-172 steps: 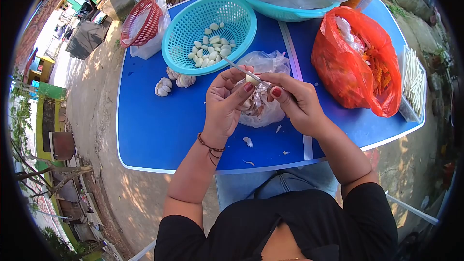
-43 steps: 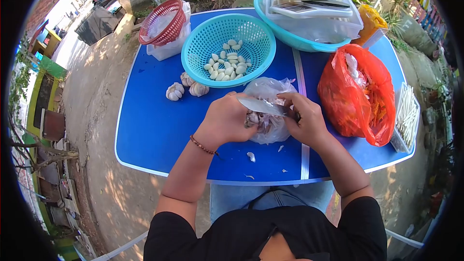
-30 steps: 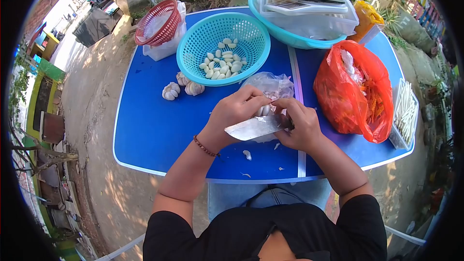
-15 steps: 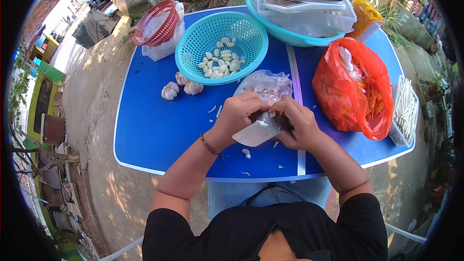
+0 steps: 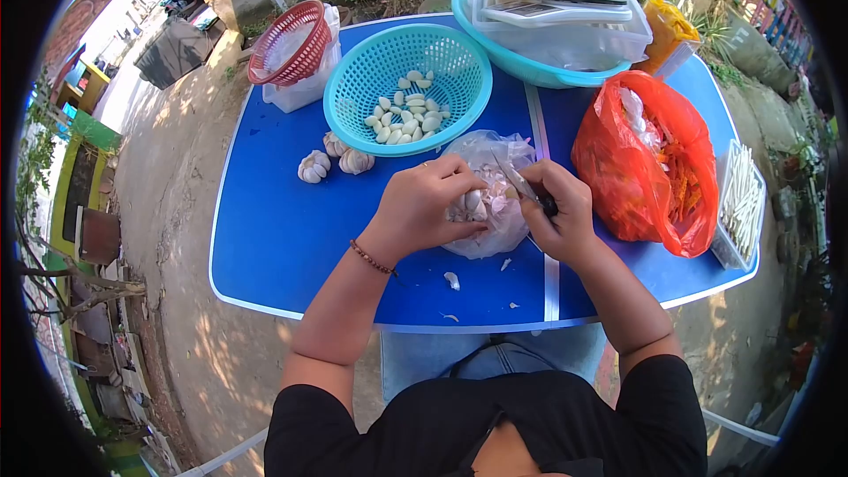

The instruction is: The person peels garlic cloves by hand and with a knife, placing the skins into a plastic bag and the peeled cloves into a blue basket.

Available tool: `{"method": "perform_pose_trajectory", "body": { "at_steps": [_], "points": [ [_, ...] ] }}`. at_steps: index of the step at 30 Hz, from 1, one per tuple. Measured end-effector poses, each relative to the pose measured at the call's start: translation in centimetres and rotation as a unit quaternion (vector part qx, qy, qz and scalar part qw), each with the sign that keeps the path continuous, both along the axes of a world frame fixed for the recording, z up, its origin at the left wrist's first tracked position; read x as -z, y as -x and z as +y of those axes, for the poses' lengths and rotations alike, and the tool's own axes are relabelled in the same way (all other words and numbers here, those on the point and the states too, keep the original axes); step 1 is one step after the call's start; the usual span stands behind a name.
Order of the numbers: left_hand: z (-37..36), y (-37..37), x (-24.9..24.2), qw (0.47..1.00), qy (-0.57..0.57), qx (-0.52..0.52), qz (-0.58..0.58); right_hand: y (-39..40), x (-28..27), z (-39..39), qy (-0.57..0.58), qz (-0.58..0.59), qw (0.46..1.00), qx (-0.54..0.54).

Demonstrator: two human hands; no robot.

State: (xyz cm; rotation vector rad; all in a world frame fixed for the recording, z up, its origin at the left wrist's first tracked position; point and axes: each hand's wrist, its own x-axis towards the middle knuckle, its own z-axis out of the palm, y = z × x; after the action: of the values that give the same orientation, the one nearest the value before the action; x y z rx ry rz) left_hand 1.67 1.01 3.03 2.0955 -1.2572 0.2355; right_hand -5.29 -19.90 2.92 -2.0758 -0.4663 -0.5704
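My left hand (image 5: 430,205) is closed around a partly broken garlic bulb (image 5: 474,207), its cloves facing right. In my right hand (image 5: 564,212) is a small knife (image 5: 515,178) with a dark handle; its blade points up and to the left. Both hands are over a clear plastic bag (image 5: 495,240) with pinkish garlic skins (image 5: 500,187) in it. Beyond it a turquoise basket (image 5: 340,106) holds several peeled garlic cloves (image 5: 411,119). Left of that basket lie whole garlic bulbs (image 5: 314,167) on the blue table (image 5: 274,238).
An open red plastic bag (image 5: 618,185) with orange contents stands on the right, beside a clear box of white sticks (image 5: 742,199). At the back are a turquoise basin (image 5: 530,71) holding clear containers (image 5: 565,35) and a small red basket (image 5: 305,57). Skin scraps (image 5: 452,281) dot the table.
My hands have moved apart from their close grip over the bag. The knife blade now points away from me, and the garlic bulb shows in my left hand.
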Motion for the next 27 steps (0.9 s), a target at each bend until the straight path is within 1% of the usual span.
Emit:
{"method": "perform_pose_trajectory", "body": {
  "at_steps": [2,5,8,11,14,17,18,21,26,27],
  "points": [
    [0.1,-0.1,-0.1,1.000,-0.015,-0.011,0.003,-0.1,0.3,-0.2,0.012,0.006,1.000,0.014],
    [0.3,0.0,-0.6,0.998,-0.046,-0.016,-0.033,-0.3,0.9,0.4,-0.003,-0.001,1.000,0.023],
    [-0.4,0.2,-0.4,0.996,0.085,0.005,0.028,-0.1,1.2,0.6,0.004,0.023,1.000,0.015],
    [-1.1,0.7,0.7,0.963,0.221,0.060,0.142,-0.1,1.5,0.9,0.006,-0.003,1.000,0.016],
    [-1.1,1.5,0.1,0.945,0.207,0.038,0.250,-0.4,1.9,0.9,0.015,-0.036,0.999,0.028],
    [-1.1,1.1,0.6,0.989,0.099,-0.026,0.110,-0.4,1.7,0.7,0.005,-0.004,0.999,0.050],
    [-1.1,0.9,0.9,0.995,0.087,-0.018,0.052,-0.4,1.5,0.7,0.003,0.011,0.999,0.052],
    [-1.6,0.8,2.2,0.998,0.055,-0.031,-0.004,-0.5,1.3,0.5,0.005,0.044,0.997,0.063],
    [-2.7,1.2,3.3,0.999,-0.009,-0.051,0.000,-0.7,1.7,0.5,0.053,0.045,0.995,0.077],
    [-2.8,1.3,3.3,0.998,-0.018,-0.054,-0.004,-0.7,1.7,0.5,0.062,0.059,0.993,0.078]
  ]
}}
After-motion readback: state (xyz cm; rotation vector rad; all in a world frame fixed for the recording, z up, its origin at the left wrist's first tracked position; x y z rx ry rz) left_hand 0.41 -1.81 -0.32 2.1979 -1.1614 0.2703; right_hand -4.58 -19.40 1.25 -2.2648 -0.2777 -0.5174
